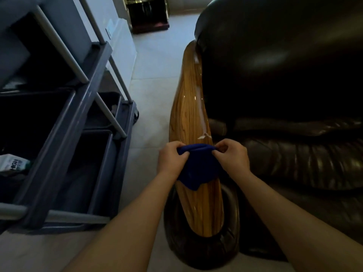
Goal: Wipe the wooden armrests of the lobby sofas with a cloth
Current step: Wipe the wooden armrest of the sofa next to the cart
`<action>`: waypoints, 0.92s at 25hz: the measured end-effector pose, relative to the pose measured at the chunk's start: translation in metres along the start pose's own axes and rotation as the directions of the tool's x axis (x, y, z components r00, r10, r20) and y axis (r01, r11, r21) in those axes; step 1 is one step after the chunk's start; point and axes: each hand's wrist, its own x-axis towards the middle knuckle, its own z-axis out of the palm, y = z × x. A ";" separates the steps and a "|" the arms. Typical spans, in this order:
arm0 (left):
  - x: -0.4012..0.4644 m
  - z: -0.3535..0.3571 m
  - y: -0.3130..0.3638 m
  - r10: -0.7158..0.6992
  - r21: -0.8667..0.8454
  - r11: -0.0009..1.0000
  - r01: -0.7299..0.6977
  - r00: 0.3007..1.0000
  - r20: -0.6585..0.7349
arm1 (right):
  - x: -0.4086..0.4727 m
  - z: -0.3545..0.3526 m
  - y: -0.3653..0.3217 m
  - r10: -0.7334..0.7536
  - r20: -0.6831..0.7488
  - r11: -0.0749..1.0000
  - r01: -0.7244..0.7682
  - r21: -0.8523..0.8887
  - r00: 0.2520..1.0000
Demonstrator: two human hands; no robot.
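Note:
A glossy wooden armrest (189,107) runs away from me along the left side of a dark brown leather sofa (284,75). A dark blue cloth (197,167) hangs folded over the armrest's near half. My left hand (171,158) pinches the cloth's left top corner. My right hand (230,156) pinches its right top corner. Both hands hold the cloth just above the wood. A small pale chip or scrap (204,136) lies on the armrest just beyond the cloth.
A grey cleaning cart (82,122) with dark bins and metal posts stands close on the left, holding a white packet (13,163). A strip of pale tiled floor (153,79) separates cart and sofa. A dark cabinet (149,14) stands at the far end.

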 end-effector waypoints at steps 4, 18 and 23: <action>-0.002 0.020 -0.013 0.129 0.148 0.983 -0.107 0.980 -0.149 | -0.003 0.014 0.014 -0.011 -0.202 0.995 -0.010 -0.101 0.979; 0.021 0.090 -0.037 0.102 0.283 0.959 -0.026 0.960 -0.259 | 0.021 0.090 0.024 -0.173 -0.144 0.971 0.144 -0.188 0.974; 0.057 0.080 -0.021 0.087 0.338 0.941 0.008 0.960 -0.265 | 0.062 0.084 0.007 -0.200 -0.105 0.965 0.177 -0.195 0.974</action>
